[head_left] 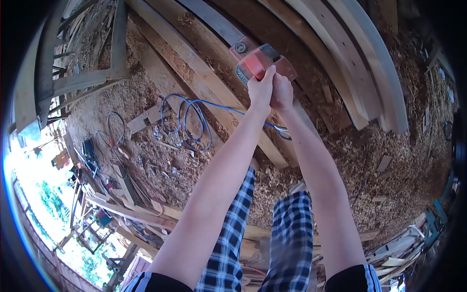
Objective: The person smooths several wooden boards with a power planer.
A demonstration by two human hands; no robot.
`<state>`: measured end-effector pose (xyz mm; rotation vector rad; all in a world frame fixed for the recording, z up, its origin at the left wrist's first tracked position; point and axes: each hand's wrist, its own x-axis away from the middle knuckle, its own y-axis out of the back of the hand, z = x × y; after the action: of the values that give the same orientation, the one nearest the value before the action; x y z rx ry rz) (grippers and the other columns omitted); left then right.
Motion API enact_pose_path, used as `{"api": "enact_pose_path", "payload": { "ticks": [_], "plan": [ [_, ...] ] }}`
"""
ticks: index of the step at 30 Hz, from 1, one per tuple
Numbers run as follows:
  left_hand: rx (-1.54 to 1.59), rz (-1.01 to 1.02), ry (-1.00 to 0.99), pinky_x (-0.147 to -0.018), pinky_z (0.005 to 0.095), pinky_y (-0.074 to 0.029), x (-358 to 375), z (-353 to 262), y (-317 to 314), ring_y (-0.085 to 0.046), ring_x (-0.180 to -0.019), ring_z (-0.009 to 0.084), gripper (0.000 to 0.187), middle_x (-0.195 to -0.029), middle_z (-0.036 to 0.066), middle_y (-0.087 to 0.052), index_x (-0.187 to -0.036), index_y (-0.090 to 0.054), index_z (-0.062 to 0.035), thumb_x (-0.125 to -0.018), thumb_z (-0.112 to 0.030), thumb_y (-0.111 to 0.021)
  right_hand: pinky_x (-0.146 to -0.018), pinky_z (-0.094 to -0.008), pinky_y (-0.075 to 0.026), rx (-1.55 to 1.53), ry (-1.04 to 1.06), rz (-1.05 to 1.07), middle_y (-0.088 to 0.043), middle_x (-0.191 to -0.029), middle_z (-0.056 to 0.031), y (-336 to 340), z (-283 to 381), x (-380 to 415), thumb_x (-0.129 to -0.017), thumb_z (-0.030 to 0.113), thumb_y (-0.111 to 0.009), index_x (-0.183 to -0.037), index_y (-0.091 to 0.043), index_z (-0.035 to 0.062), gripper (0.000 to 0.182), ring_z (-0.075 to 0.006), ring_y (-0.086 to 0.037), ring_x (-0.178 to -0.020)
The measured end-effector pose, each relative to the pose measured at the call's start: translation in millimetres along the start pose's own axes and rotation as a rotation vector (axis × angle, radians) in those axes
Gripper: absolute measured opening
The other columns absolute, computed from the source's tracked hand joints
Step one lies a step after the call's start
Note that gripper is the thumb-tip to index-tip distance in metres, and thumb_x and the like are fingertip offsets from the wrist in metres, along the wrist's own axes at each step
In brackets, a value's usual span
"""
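A red power planer (287, 67) with dark parts and a round knob rests over a long wooden beam (216, 19) in the upper middle of the head view. My left hand (261, 91) is closed at the planer's rear handle. Pressed against it, my right hand (282, 92) is closed on the same handle, its fingers partly hidden. Both arms stretch out straight ahead. A blue cable (202, 103) runs from near my wrists and lies in loops to the left of my arms.
More long beams (340, 53) lie to the right of the planer, others to its left. Wood shavings (360, 170) cover the ground. A wooden frame (80, 82) stands at left, and cords with a dark tool (88, 148) lie below it. Stacked lumber is near my legs.
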<state>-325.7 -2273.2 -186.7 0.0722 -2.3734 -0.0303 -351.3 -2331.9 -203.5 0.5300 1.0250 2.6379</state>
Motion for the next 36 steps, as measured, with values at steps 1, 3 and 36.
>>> {"api": "enact_pose_path", "payload": {
  "ticks": [1,3,36],
  "plan": [
    [0.002,-0.016,0.007,-0.075,0.03,-0.046,12,12,-3,-0.059,-0.08,0.0143,0.041,-0.084,0.005,-0.064,-0.093,-0.064,0.0008,-0.076,-0.036,-0.07,-0.064,-0.0459,-0.05,0.001,-0.013,0.002,-0.064,-0.075,-0.0201,3,-11,18,-0.072,0.022,-0.064,-0.084,-0.064,0.004,0.021,-0.0376,-0.063,-0.074],
    [0.044,0.013,0.041,-0.074,0.0292,-0.046,46,44,-14,-0.058,-0.079,0.0129,0.04,-0.084,0.004,-0.063,-0.093,-0.064,0.0005,-0.076,-0.036,-0.07,-0.062,-0.0457,-0.051,0.042,0.03,0.033,-0.064,-0.072,-0.0192,17,-40,51,-0.073,0.024,-0.063,-0.083,-0.063,0.0079,0.019,-0.0377,-0.064,-0.07],
    [-0.24,0.198,0.136,-0.075,0.0267,-0.047,200,30,-238,-0.061,-0.081,0.0105,0.039,-0.089,0.005,-0.066,-0.095,-0.065,-0.0035,-0.074,-0.035,-0.071,-0.062,-0.0406,-0.05,-0.489,-0.26,-0.269,-0.065,-0.077,-0.0131,231,-220,87,-0.077,0.023,-0.063,-0.09,-0.06,0.0066,0.022,-0.032,-0.064,-0.073]
  ]
}}
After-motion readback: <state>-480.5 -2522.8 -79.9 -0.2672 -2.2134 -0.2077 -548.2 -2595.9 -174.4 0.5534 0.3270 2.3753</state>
